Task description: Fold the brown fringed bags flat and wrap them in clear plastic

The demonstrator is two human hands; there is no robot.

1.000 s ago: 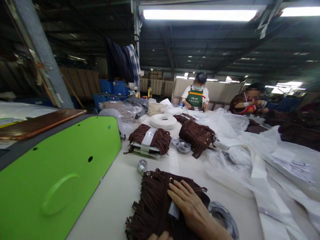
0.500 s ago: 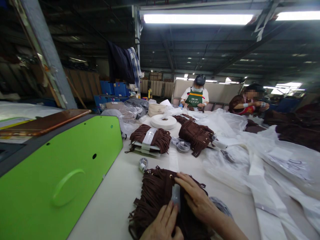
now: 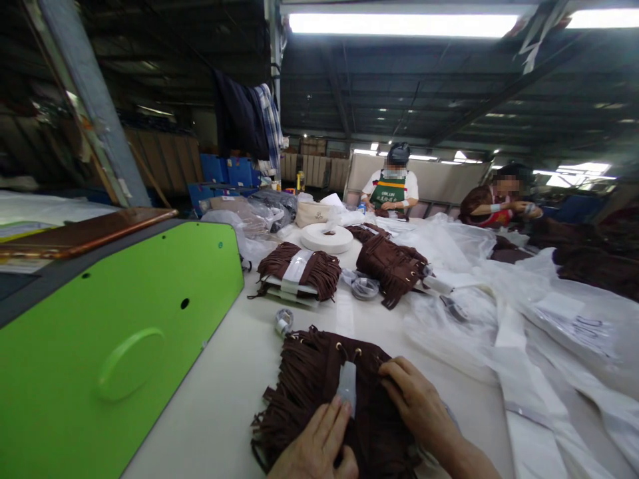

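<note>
A dark brown fringed suede piece (image 3: 309, 392) lies on the white table (image 3: 234, 392) right in front of me, with a small grey tag (image 3: 347, 386) on its top. My left hand (image 3: 317, 446) rests flat on its near part, fingers stretched toward the tag. My right hand (image 3: 417, 402) lies on the piece's right side, fingers curled at its upper edge beside the tag. Neither hand lifts anything.
A big green machine cover (image 3: 120, 339) fills the left. Further up the table lie two more brown fringed bundles (image 3: 297, 273) (image 3: 392, 266), a white tape roll (image 3: 327, 237), and clear plastic bags (image 3: 544, 313) on the right. Two people (image 3: 392, 189) (image 3: 496, 203) work at the far end.
My left hand has come up from the bottom edge onto the fringed piece. My right hand slid from its middle to its right side, uncovering the grey tag.
</note>
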